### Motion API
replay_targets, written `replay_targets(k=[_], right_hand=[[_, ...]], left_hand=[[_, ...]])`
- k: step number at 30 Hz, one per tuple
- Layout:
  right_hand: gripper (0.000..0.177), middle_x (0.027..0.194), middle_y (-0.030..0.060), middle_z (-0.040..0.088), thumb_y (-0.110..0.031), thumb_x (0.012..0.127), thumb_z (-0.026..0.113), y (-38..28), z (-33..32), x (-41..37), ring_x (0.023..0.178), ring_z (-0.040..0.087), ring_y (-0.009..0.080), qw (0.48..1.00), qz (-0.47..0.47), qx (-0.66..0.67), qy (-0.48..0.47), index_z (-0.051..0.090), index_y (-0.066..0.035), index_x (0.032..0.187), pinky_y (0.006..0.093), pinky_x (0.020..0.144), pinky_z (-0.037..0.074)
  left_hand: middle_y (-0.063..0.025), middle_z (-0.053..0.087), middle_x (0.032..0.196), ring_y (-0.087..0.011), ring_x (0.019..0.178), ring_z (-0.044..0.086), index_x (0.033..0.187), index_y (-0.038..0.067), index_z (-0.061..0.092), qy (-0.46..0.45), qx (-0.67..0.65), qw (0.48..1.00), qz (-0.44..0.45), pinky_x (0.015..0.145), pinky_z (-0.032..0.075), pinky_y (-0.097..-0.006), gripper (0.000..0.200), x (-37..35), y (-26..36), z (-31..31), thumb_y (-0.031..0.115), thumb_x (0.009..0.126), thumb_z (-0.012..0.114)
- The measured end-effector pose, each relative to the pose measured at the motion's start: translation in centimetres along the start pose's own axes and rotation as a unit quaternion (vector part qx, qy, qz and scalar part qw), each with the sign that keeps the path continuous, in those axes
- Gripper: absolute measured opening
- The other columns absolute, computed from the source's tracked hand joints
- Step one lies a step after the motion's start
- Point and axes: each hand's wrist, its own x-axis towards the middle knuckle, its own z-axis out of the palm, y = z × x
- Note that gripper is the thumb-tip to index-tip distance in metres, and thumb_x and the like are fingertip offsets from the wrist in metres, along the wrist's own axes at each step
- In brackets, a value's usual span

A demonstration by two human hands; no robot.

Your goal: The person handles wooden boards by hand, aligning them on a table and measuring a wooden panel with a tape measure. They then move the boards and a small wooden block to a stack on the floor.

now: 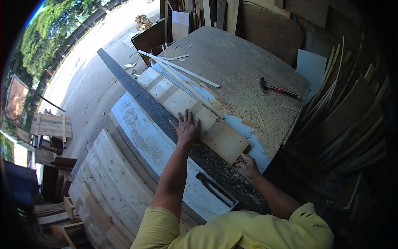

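Note:
My left hand (186,126) lies with spread fingers on a long, pale wooden board (224,139) dotted with small dark holes. My right hand (248,165) is at the near end of that board, its fingers curled against the end corner; the fingertips are partly hidden. Along the board's left side runs a long dark straight beam (145,99), the board lying close against it. Thin wood strips (182,81) lie on the board's far right side.
Sawdust covers the worktable (232,54), where a hammer (280,89) with a red-and-black handle lies. Left of the beam is a white panel (143,126) with a black handle (214,190). Nailed planks (118,174) stand lower left. Wood sheets (352,128) lean at right.

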Motion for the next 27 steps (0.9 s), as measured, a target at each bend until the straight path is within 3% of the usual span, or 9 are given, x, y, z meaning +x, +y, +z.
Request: replay_targets(k=[27], right_hand=[[0.037, 0.099, 0.0071, 0.053, 0.007, 0.079, 0.057, -1.6, 4.4, 6.1, 0.097, 0.060, 0.0152, 0.998, -0.006, -0.026, -0.048, 0.055, 0.001, 0.116, 0.0284, 0.083, 0.049]], left_hand=[[-0.0017, 0.016, 0.160, -0.0349, 0.146, 0.011, 0.151, 0.013, 0.026, -0.002, 0.012, 0.998, -0.060, 0.110, -0.002, -0.0691, 0.067, 6.4, -3.7, -1.3, 0.052, 0.097, 0.028]])
